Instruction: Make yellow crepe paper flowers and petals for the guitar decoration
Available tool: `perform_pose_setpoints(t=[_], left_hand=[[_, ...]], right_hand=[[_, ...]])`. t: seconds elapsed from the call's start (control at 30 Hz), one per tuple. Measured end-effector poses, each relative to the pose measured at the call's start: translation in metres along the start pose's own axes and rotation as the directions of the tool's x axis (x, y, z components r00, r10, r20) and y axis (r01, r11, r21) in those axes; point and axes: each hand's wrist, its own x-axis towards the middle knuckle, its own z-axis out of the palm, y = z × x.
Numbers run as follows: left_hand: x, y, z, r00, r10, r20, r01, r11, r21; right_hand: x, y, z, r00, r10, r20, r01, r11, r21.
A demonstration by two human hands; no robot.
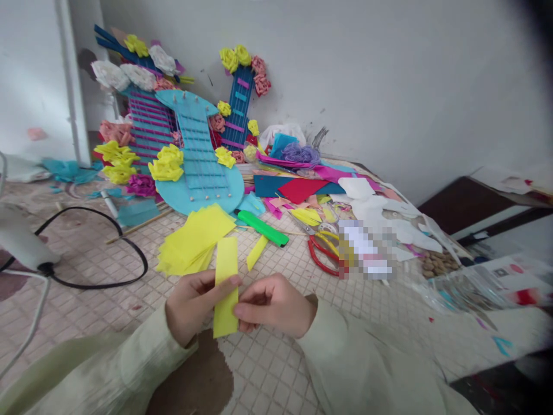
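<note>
A yellow paper strip (226, 262) stands upright between my two hands over the table. My left hand (194, 302) grips it from the left side, thumb across its front. On the other side, my right hand (274, 305) pinches the strip's lower right edge between thumb and fingers. Just behind lies a fanned stack of yellow paper pieces (190, 239). A green utility knife (263, 227) rests to the right of that stack, with a small yellow paper strip (257, 252) beside it. Red-handled scissors (322, 253) lie further right.
A light blue guitar-shaped craft (199, 155) leans at the back, before other decorated pieces with paper flowers (166, 163). A glue gun (26, 236) and a black cable loop (144, 265) lie at left. Coloured paper (298, 189) and plastic bags (470, 285) fill the right side.
</note>
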Motion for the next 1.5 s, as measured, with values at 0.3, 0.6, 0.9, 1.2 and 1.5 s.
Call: perform_pose_setpoints(t=[0.3, 0.6, 0.9, 1.2, 1.5], left_hand=[[0.009, -0.006, -0.007, 0.997, 0.023, -0.068, -0.026, 0.998, -0.053], [0.012, 0.005, -0.009, 0.984, 0.006, -0.178, -0.043, 0.979, -0.201], [0.017, 0.011, -0.016, 0.970, -0.017, -0.242, -0.064, 0.944, -0.324], [0.020, 0.012, -0.021, 0.960, 0.030, -0.280, -0.124, 0.938, -0.325], [0.020, 0.012, -0.020, 0.940, 0.068, -0.335, -0.182, 0.929, -0.323]], right_hand=[[-0.002, 0.003, 0.003, 0.999, 0.038, 0.003, -0.038, 0.999, -0.039], [-0.003, 0.009, 0.001, 0.997, 0.047, 0.065, -0.038, 0.990, -0.135], [-0.005, 0.006, 0.005, 0.997, 0.033, 0.070, -0.019, 0.980, -0.197], [-0.007, 0.004, 0.006, 0.996, 0.051, 0.067, -0.035, 0.975, -0.221], [-0.006, 0.004, 0.007, 0.997, 0.059, 0.057, -0.047, 0.979, -0.199]])
